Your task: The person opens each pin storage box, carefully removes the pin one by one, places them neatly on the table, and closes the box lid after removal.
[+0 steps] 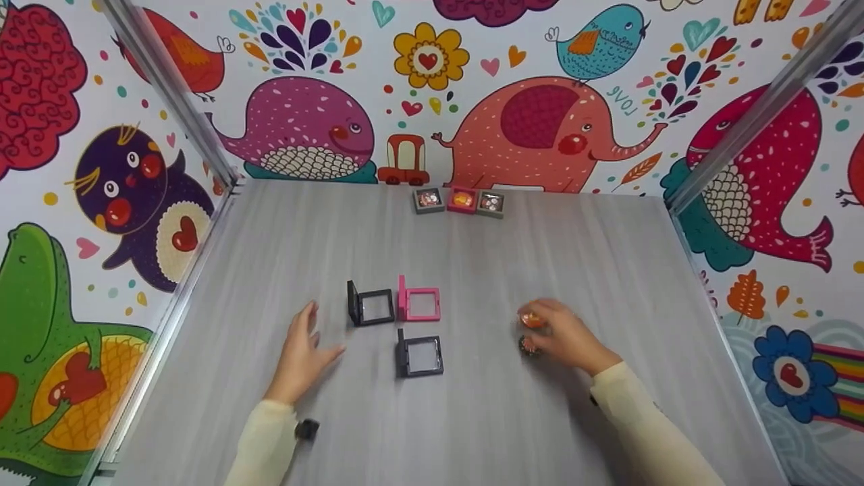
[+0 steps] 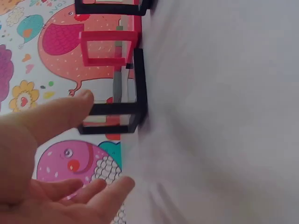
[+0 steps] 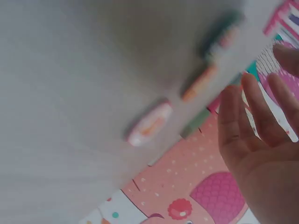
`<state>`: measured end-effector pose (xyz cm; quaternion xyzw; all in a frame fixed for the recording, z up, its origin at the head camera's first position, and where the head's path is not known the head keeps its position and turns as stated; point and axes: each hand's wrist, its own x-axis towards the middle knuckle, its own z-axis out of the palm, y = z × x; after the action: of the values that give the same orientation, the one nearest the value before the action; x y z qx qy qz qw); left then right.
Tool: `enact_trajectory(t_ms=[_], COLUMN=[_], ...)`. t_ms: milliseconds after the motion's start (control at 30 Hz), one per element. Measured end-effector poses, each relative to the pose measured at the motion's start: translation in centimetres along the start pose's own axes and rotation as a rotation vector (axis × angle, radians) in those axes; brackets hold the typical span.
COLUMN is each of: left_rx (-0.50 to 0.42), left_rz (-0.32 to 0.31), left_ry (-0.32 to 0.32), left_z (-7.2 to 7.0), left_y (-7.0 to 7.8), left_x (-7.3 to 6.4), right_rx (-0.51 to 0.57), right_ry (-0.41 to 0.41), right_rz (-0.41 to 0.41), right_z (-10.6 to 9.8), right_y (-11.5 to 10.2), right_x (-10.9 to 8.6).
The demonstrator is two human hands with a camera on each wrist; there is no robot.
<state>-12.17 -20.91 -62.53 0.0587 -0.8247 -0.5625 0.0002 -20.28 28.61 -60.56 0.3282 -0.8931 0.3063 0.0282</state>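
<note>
At the near edge, a small black device sits by the left sleeve. The left hand is held with fingers spread and nothing in them, to the left of a dark frame that lies between the two hands. On the right, the right hand reaches over a dark round piece and, just beyond it, an orange piece, partly covering both; its fingers look loosely extended, gripping nothing. The right wrist view also shows a pale, pink-edged piece near the orange one.

Farther off, a black frame stands between the left hand and a pink frame; all three frames have their left side standing up.

At the far edge, a grey box, a red box and a grey-green box form a row before the patterned wall.
</note>
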Motion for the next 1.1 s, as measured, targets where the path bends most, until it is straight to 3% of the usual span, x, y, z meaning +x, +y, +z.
enact_trajectory(t_ms=[133,233,400,600,733,900,1100], left_rx=[-0.013,-0.006,0.033,0.046,0.042,0.081,0.068], left_rz=[-0.015,-0.027,-0.066,-0.089,-0.057,-0.048,-0.066], left_ry=[0.073,0.124,0.167,0.24,0.289,0.303,0.285], left_z=[-1.0,-1.0,-0.9,-2.0,-2.7,-3.1,-2.4], left_y=[0.1,0.3,0.6,0.8,0.8,0.7,0.8], left_x=[-3.1,-5.1,-7.9,-10.1,-11.1,-11.7,-10.9], right_rx=[0.114,0.177,0.232,0.202,0.161,0.097,-0.027], right_ry=[0.024,0.023,0.062,0.052,0.024,-0.022,-0.037], right_rz=[0.069,0.19,0.351,0.436,0.486,0.501,0.538], right_z=[-1.9,-2.6,-2.2,-1.5,-0.5,1.4,2.4], right_y=[1.7,4.1,8.2,10.9,12.1,13.1,13.4], right_x=[5.1,9.2,14.9,20.1,22.3,23.9,24.4])
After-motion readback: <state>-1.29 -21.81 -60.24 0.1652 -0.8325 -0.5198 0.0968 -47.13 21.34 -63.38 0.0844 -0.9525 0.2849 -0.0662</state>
